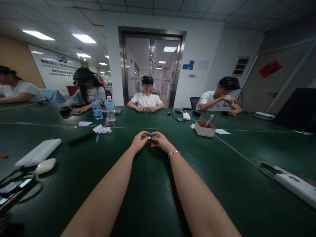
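Both arms reach forward over the dark green table, and the hands meet above its middle. Between the fingertips is a small dark-and-silver object, too small and too covered to name. My left hand is closed in a pinch at its left side. From the right, my right hand, with a silver bracelet at the wrist, pinches the same object with thumb and forefinger. The fingers hide most of it.
Two water bottles and scraps of paper stand or lie ahead left. A small open box is ahead right. At left are a white mouse and phone; a power strip lies right. Several people sit opposite.
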`<state>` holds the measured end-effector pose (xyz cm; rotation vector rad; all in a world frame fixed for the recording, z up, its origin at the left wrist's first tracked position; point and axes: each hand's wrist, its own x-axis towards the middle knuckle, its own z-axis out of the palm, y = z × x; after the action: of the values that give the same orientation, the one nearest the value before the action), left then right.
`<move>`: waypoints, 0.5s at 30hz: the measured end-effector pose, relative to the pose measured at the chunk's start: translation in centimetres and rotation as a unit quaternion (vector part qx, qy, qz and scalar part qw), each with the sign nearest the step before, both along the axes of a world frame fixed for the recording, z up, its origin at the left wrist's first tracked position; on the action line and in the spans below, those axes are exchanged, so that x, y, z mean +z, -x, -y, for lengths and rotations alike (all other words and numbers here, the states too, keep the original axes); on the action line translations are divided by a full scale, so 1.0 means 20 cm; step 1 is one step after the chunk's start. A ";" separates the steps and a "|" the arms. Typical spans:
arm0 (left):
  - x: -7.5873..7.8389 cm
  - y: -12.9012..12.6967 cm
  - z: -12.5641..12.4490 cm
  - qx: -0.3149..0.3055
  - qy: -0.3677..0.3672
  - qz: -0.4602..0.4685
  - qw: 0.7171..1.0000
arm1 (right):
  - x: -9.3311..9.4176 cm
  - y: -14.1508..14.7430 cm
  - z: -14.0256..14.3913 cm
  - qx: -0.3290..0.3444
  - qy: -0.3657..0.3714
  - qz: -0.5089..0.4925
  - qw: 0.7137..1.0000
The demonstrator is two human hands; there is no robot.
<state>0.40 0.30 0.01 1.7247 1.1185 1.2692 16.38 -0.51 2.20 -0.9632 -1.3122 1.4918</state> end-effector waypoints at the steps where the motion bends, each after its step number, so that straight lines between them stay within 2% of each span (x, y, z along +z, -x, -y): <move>1: 0.00 0.00 0.00 0.003 -0.004 -0.004 1.000 | 0.00 0.00 0.00 0.003 -0.002 0.001 1.000; 8: 0.02 0.00 0.03 0.016 -0.010 -0.040 0.999 | -0.01 0.00 -0.01 0.008 -0.008 0.013 1.000; 15: 0.04 0.00 0.03 0.020 -0.008 0.002 1.000 | -0.01 0.01 -0.01 0.017 -0.028 0.025 0.999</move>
<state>0.32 -0.37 0.75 1.7188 1.1488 1.3069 16.16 -0.31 2.07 -0.9534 -1.4049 1.4567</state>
